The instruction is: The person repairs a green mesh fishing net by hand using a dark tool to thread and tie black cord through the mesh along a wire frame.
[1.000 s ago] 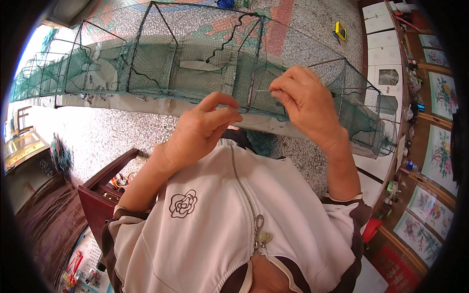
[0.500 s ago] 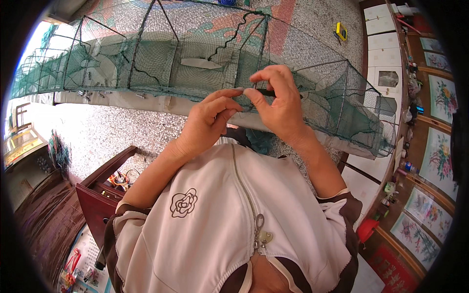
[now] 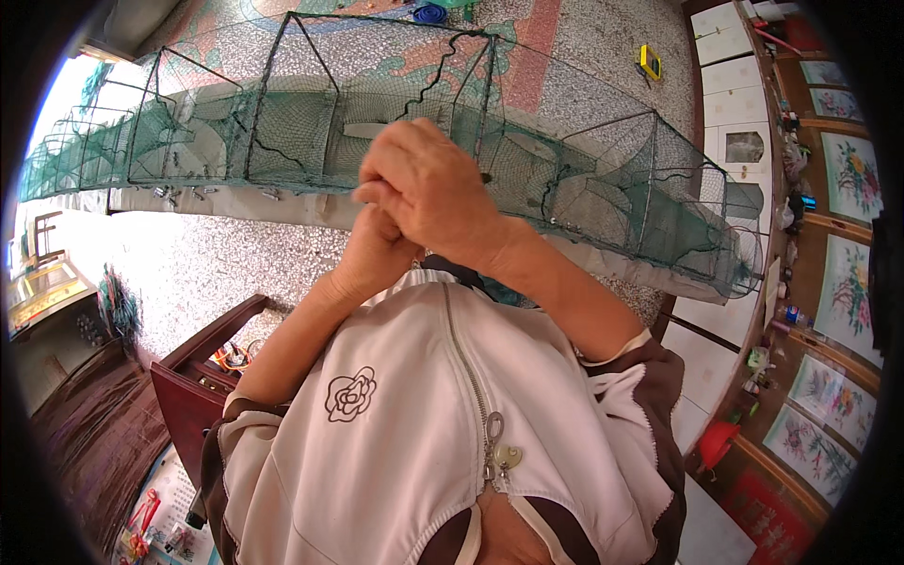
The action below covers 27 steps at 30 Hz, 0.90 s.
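My right hand [image 3: 435,193] is crossed over in front of my left hand [image 3: 377,252], and the two touch or nearly touch. The right fingers are curled in; whatever they grip is hidden behind the hand. My left hand is closed too, its fingertips covered by the right one. Just beyond both hands stretches a long green net cage [image 3: 292,132] with dark frame bars, like a folding fish trap. Its near edge runs along a pale grey strip [image 3: 226,204], where several small metal pieces [image 3: 169,195] lie at the left.
A dark red wooden chair [image 3: 184,400] stands at my left with coloured odds and ends on it. A yellow-edged object [image 3: 650,62] and a blue coil [image 3: 429,13] lie on the speckled floor farther off. White cabinets [image 3: 734,94] line the right side.
My right hand has swung left and across my left hand. A dark slim object seen in the right fingers before is now hidden. The view has shifted slightly.
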Each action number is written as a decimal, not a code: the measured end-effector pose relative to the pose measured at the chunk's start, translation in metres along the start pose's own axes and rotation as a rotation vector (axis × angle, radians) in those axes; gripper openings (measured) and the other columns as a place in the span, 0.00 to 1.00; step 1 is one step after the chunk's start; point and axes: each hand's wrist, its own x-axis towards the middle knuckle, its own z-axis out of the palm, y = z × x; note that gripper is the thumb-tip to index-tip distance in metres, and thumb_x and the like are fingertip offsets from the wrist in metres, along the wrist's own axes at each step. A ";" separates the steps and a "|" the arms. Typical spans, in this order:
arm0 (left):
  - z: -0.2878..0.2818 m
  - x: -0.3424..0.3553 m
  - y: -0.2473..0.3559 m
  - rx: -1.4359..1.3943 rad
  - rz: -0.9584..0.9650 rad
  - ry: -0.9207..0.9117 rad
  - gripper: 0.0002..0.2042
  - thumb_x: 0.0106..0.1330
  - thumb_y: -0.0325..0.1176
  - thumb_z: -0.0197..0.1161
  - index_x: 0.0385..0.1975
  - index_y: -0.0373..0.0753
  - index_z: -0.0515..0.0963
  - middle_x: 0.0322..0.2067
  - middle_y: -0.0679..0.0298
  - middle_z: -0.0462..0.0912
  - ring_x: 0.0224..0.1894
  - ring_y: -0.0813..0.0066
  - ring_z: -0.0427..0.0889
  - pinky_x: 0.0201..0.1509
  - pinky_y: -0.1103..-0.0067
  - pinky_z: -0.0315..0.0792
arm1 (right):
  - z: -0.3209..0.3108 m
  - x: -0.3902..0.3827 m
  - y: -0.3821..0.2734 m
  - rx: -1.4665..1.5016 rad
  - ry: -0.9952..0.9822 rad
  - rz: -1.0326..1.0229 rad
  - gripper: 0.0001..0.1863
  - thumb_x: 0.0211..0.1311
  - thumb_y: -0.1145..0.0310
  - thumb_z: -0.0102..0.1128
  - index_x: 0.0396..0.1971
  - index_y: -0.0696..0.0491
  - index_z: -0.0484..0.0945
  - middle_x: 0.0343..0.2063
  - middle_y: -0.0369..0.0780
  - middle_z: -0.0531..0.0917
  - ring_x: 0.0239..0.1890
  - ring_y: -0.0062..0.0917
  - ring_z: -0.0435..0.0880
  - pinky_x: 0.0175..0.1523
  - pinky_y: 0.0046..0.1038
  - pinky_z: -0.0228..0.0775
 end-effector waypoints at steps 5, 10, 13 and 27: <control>0.000 0.010 0.034 -0.023 -0.145 -0.016 0.06 0.59 0.18 0.54 0.34 0.34 0.74 0.46 0.58 0.76 0.22 0.73 0.75 0.27 0.79 0.70 | -0.036 0.024 -0.016 0.520 0.117 0.112 0.07 0.64 0.67 0.53 0.30 0.54 0.70 0.22 0.34 0.73 0.24 0.25 0.73 0.31 0.27 0.69; 0.011 0.019 0.053 0.048 -0.037 0.140 0.12 0.60 0.20 0.56 0.43 0.36 0.70 0.45 0.58 0.76 0.22 0.77 0.72 0.25 0.80 0.67 | -0.105 0.040 -0.029 0.891 0.277 -0.029 0.11 0.69 0.62 0.47 0.33 0.54 0.69 0.19 0.36 0.73 0.21 0.23 0.75 0.25 0.23 0.69; 0.020 0.034 0.058 -0.030 -0.026 0.170 0.17 0.59 0.20 0.57 0.48 0.36 0.66 0.45 0.60 0.75 0.20 0.80 0.69 0.25 0.81 0.66 | -0.176 0.019 -0.048 0.875 0.126 -0.014 0.13 0.70 0.59 0.39 0.38 0.54 0.67 0.17 0.35 0.71 0.19 0.22 0.71 0.22 0.24 0.65; 0.004 0.046 0.044 0.066 0.216 -0.094 0.10 0.59 0.17 0.56 0.40 0.35 0.77 0.32 0.63 0.77 0.31 0.78 0.73 0.30 0.83 0.66 | -0.252 -0.025 -0.076 0.657 0.378 0.081 0.09 0.63 0.66 0.54 0.33 0.57 0.72 0.27 0.37 0.75 0.21 0.17 0.71 0.23 0.17 0.60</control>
